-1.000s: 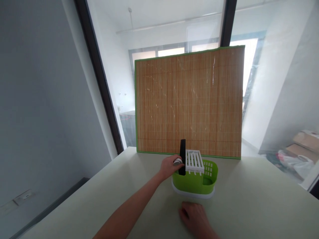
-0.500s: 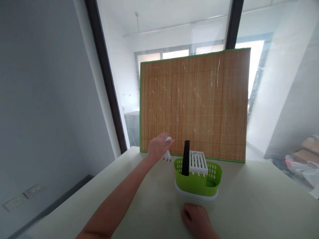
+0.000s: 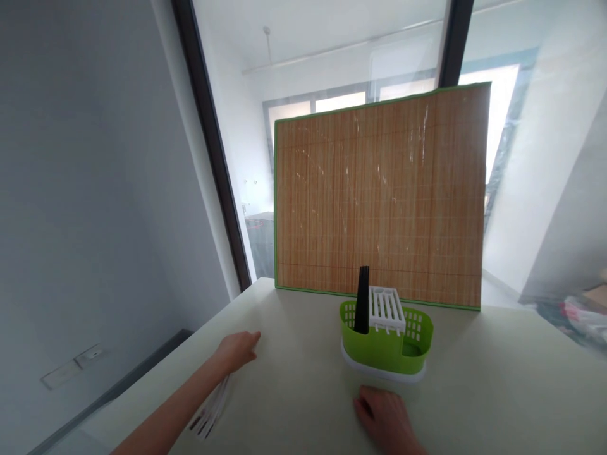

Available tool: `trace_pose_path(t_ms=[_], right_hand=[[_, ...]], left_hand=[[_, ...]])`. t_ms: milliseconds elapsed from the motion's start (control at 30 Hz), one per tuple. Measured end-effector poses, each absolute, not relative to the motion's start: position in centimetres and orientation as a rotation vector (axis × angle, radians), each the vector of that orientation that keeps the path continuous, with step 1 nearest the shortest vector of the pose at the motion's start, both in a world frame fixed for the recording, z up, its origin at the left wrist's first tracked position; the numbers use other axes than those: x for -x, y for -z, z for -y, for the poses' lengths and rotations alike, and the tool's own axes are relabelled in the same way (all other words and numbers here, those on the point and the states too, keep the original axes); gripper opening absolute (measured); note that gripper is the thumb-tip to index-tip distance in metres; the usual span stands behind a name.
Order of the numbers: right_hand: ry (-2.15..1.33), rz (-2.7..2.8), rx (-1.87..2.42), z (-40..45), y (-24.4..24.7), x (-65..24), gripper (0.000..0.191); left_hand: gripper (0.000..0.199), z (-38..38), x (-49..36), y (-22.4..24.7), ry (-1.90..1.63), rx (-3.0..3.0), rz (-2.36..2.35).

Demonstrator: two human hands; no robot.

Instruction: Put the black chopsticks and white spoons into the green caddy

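My left hand (image 3: pixel 238 351) is closed over the left part of the table, gripping a white slotted utensil (image 3: pixel 208 414) whose tined end points toward the lower left, partly behind my forearm. My right hand (image 3: pixel 382 414) rests curled on the table just in front of a green basket (image 3: pixel 379 352) with a white base; nothing shows in it. A black slatted object (image 3: pixel 363 300) stands upright in the basket's left part. Beside it, a white slotted rack (image 3: pixel 387 309) with small hooks sits across the basket's top.
Behind the basket, a bamboo mat (image 3: pixel 379 202) with green edging stands upright along the back of the pale table (image 3: pixel 294 392). Glass panels with dark frames rise behind it. A grey wall is at the left; bags lie beyond the table at right.
My left hand has moved left and nearer with the white utensil, away from the mat and basket. My right hand stays by the basket. The view has shifted slightly.
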State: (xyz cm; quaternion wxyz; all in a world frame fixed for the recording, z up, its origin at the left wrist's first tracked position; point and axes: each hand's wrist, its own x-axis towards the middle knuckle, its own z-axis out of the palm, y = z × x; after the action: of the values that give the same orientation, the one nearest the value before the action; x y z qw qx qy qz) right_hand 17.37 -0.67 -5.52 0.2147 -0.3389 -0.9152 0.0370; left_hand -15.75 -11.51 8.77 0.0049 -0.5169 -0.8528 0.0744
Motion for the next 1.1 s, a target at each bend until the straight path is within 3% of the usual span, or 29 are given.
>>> trace_pose_path(t_ms=[400, 567, 733, 833, 1100], right_hand=[[-0.108, 2.547, 0.939, 0.7, 5.4, -17.4, 0.019], [-0.123, 2.53, 0.933, 0.7, 5.4, -17.4, 0.02], [-0.116, 2.525, 0.944, 0.8, 5.5, -17.4, 0.019], [-0.107, 2.516, 0.946, 0.7, 5.5, -17.4, 0.019], [-0.119, 2.541, 0.967, 0.7, 5.3, -17.3, 0.018]], left_hand=[[0.033, 12.3, 18.2, -3.7, -0.18, 1.743, 2.618], [0.048, 13.4, 18.9, -2.0, 0.007, 1.725, 2.642], [0.061, 13.0, 17.5, -3.8, 0.123, 1.607, 2.581], [0.055, 10.6, 15.4, -6.2, 0.412, 1.664, 2.485], [0.051, -2.9, 5.7, -11.9, 1.66, 2.025, 2.126]])
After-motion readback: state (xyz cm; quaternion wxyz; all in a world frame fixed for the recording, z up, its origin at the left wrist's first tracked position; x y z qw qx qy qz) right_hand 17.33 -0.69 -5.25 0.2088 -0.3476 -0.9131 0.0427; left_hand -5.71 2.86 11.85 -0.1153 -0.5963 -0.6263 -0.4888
